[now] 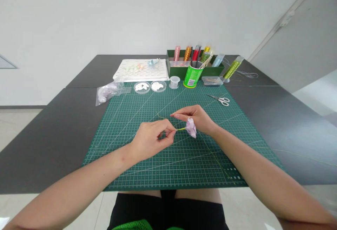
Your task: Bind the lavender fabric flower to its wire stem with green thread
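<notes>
A pale purple flower (191, 128) with a thin green stem (180, 129) is held sideways above the green cutting mat. The end of its stem is pinched between the thumb and index finger of my left hand (155, 137). Just behind the blossom, my right hand (196, 117) has its thumb and fingertips closed together, pointing left; a fine thread may be between them, too thin to make out. A thin green thread (216, 158) trails over the mat to the lower right.
Behind the hands on the mat (126, 170) are scissors (222, 100), two dishes of white pieces (142, 87), a clear spool (174, 82) and a green can (193, 75). A green box (179, 71) of thread spools, white sheets (121, 70) and a plastic bag (106, 92) lie farther out.
</notes>
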Demonstrator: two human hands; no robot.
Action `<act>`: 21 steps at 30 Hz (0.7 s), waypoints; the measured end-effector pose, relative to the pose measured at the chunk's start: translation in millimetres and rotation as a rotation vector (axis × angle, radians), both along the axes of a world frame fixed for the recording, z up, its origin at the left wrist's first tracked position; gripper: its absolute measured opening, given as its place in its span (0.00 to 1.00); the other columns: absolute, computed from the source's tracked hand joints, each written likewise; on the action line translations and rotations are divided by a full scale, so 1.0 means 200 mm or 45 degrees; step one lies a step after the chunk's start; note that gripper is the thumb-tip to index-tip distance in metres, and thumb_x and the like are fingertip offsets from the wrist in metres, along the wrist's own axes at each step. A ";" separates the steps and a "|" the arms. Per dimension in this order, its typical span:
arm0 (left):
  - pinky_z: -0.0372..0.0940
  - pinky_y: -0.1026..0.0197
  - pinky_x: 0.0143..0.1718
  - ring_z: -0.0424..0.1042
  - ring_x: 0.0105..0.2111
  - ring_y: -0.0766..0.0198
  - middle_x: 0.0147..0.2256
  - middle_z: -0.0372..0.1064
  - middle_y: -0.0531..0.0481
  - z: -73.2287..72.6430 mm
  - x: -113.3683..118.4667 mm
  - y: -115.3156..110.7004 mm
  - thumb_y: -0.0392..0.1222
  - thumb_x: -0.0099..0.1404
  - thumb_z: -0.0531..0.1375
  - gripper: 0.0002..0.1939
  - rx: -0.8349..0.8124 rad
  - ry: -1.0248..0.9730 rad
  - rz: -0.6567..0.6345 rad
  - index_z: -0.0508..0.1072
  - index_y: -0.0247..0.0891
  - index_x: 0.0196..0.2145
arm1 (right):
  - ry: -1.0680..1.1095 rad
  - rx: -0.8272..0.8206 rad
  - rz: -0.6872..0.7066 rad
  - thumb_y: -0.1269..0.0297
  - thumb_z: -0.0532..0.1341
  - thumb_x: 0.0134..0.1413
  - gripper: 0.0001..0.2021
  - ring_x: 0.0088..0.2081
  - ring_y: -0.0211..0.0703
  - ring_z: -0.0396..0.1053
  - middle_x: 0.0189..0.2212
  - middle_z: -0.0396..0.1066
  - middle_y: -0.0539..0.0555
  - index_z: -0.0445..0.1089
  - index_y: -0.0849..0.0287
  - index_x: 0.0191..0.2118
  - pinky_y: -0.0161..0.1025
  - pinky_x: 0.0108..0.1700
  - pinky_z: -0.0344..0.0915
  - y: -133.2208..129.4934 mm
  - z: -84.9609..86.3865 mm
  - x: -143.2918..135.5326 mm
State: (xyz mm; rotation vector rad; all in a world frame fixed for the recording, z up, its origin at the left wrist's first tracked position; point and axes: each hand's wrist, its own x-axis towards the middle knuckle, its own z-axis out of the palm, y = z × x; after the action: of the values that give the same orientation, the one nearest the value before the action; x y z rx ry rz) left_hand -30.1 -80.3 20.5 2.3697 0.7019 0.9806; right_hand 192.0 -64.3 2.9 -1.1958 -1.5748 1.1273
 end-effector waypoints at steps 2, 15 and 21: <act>0.54 0.68 0.22 0.58 0.19 0.74 0.23 0.69 0.59 0.01 -0.01 0.00 0.33 0.66 0.58 0.07 -0.017 -0.068 0.056 0.71 0.39 0.30 | 0.008 -0.021 0.041 0.50 0.72 0.50 0.15 0.31 0.44 0.73 0.30 0.81 0.56 0.85 0.58 0.33 0.41 0.33 0.68 0.00 -0.01 -0.01; 0.52 0.66 0.20 0.56 0.18 0.71 0.19 0.61 0.59 0.03 -0.03 0.11 0.39 0.64 0.60 0.08 -0.214 -0.293 0.442 0.70 0.39 0.26 | -0.194 -0.051 0.515 0.53 0.68 0.58 0.14 0.20 0.31 0.50 0.21 0.73 0.50 0.85 0.58 0.41 0.33 0.22 0.44 -0.05 0.02 -0.01; 0.52 0.67 0.20 0.56 0.18 0.71 0.20 0.60 0.58 0.00 -0.03 0.16 0.40 0.64 0.60 0.08 -0.389 -0.364 0.461 0.70 0.39 0.27 | -0.219 -0.102 0.708 0.55 0.66 0.61 0.13 0.18 0.31 0.48 0.16 0.67 0.46 0.84 0.55 0.43 0.33 0.20 0.42 -0.07 0.06 -0.01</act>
State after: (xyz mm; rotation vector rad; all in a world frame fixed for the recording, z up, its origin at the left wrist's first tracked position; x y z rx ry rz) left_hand -36.5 -47.9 20.3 1.8288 1.1010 1.2293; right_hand 189.9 -78.0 15.0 -0.9445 -2.0892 1.4757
